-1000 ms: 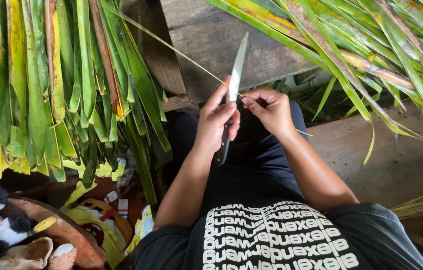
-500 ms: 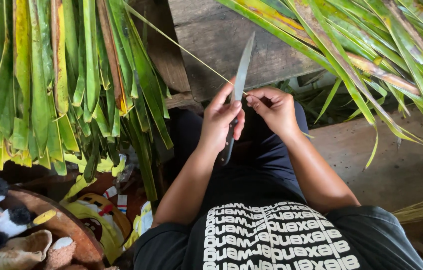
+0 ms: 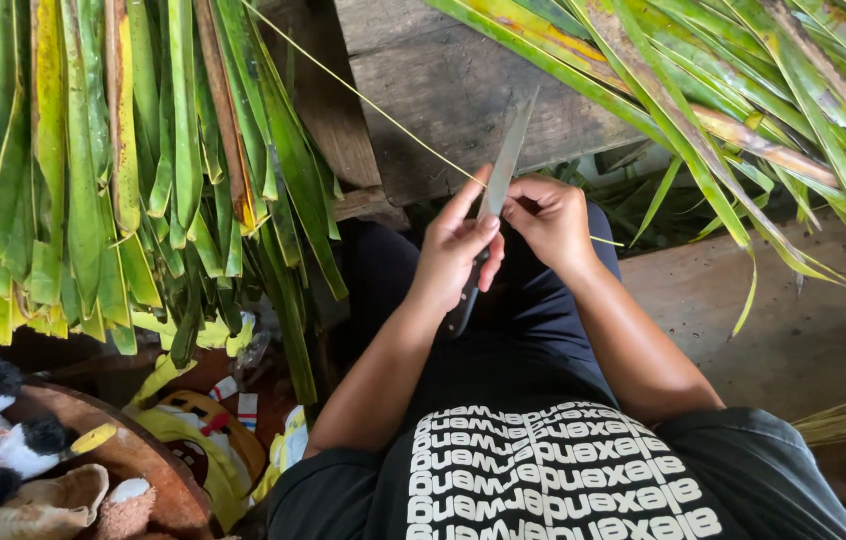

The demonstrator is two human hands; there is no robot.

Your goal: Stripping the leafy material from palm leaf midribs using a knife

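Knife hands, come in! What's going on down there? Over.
Left hand grips knife, blade up. Right hand pinches thin leaf rib against the blade. Cut leaves hang left, clear.

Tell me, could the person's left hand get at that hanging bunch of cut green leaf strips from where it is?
Probably yes. The left hand is shut on the knife, but the leaf strips hang just to its left with nothing between them. The knife would likely have to be put down first.
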